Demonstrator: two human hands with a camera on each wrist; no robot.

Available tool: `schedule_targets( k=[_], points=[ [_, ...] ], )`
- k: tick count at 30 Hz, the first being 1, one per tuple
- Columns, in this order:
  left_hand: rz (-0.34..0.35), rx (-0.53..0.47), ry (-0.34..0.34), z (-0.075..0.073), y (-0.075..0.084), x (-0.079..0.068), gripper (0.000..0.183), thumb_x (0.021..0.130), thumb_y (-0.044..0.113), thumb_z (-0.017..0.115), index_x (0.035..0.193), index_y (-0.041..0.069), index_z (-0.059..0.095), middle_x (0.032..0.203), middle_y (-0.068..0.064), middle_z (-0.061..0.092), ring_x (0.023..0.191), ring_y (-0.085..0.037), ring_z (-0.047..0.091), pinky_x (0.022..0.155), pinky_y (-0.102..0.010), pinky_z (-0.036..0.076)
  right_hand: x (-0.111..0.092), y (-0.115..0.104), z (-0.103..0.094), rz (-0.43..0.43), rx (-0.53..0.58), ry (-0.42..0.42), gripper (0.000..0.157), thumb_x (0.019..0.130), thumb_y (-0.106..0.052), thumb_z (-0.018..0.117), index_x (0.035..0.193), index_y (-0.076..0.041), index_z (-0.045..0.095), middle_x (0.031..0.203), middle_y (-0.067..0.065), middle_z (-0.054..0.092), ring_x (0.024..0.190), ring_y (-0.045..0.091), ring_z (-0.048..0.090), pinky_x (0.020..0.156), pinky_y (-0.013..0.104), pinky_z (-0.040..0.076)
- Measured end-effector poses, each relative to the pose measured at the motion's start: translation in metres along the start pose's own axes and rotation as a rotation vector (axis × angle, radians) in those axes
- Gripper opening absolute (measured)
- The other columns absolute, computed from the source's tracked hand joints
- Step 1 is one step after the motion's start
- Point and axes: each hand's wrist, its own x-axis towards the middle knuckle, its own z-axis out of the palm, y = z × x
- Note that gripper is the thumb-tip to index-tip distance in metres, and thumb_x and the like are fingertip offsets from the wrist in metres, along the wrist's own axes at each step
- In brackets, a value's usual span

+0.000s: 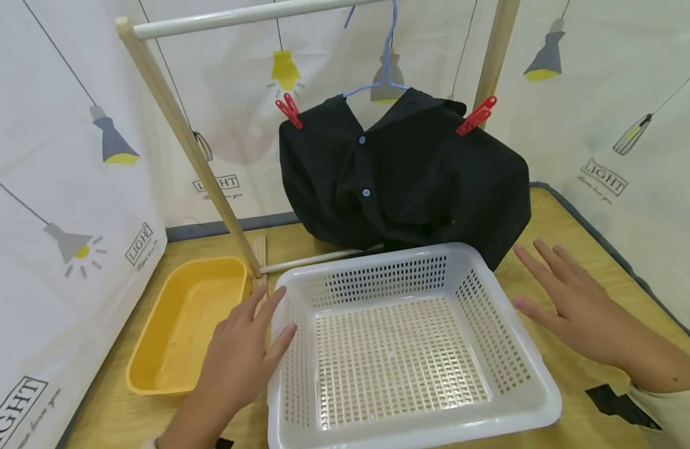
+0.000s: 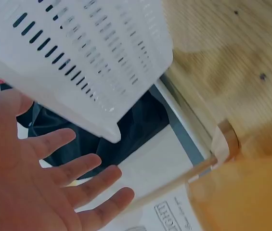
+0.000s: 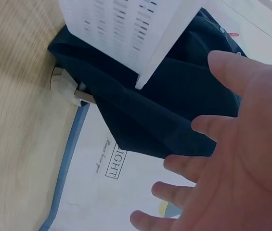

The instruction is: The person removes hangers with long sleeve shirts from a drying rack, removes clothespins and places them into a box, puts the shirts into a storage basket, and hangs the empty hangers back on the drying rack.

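A white perforated basket (image 1: 524, 349) stands on the table with nothing inside. My left hand (image 1: 238, 349) hovers at its left rim, fingers spread; in the left wrist view the palm and fingers (image 2: 85, 166) hold nothing. Off the basket's right side, my right hand (image 1: 575, 305) is held in the air with fingers extended, also bare in the right wrist view. Behind the basket a black buttoned shirt (image 1: 412, 168) hangs on a blue hanger (image 1: 387, 68). Red clothespins (image 1: 289, 111) grip it at both shoulders. The shirt's lower part is hidden behind the basket.
The hanger hangs from the white bar (image 1: 238, 17) of a rack with wooden posts (image 1: 188, 143). A yellow tub (image 1: 182, 324) sits left of the basket on the wooden table (image 1: 553, 218). Printed cloth walls (image 1: 58, 156) enclose the table at the back and sides.
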Motion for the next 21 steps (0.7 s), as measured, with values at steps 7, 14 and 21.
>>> schedule_targets(
  k=[7,14,21],
  points=[
    [-0.030,-0.095,-0.034,0.010,0.013,0.012,0.058,0.089,0.061,0.038,0.138,0.030,0.039,0.151,-0.004,0.024,0.134,-0.029,0.031,0.101,-0.057,0.033,-0.001,0.002,-0.001,0.006,0.039,-0.082,0.072,0.090,-0.050,0.048,0.148,-0.029,0.011,0.154,0.017,0.007,0.136,0.047,0.009,0.091,0.073,0.021],
    [-0.107,-0.295,-0.088,0.019,0.020,0.020,0.050,0.090,0.044,0.051,0.137,0.031,0.041,0.155,0.001,0.009,0.133,-0.032,0.034,0.099,-0.055,0.036,0.003,0.000,0.000,-0.076,0.025,0.099,0.048,0.089,-0.040,0.056,0.130,-0.016,0.051,0.136,0.012,0.044,0.124,0.035,0.037,0.089,0.062,0.036],
    [-0.141,-0.465,-0.140,0.027,0.015,0.019,0.055,0.086,0.008,0.048,0.136,0.030,0.041,0.155,0.008,-0.003,0.138,-0.030,0.025,0.102,-0.053,0.034,0.003,-0.009,0.003,-0.080,0.085,0.186,0.038,0.089,-0.031,0.058,0.124,-0.017,0.054,0.132,0.008,0.045,0.121,0.031,0.038,0.086,0.060,0.038]
  ],
)
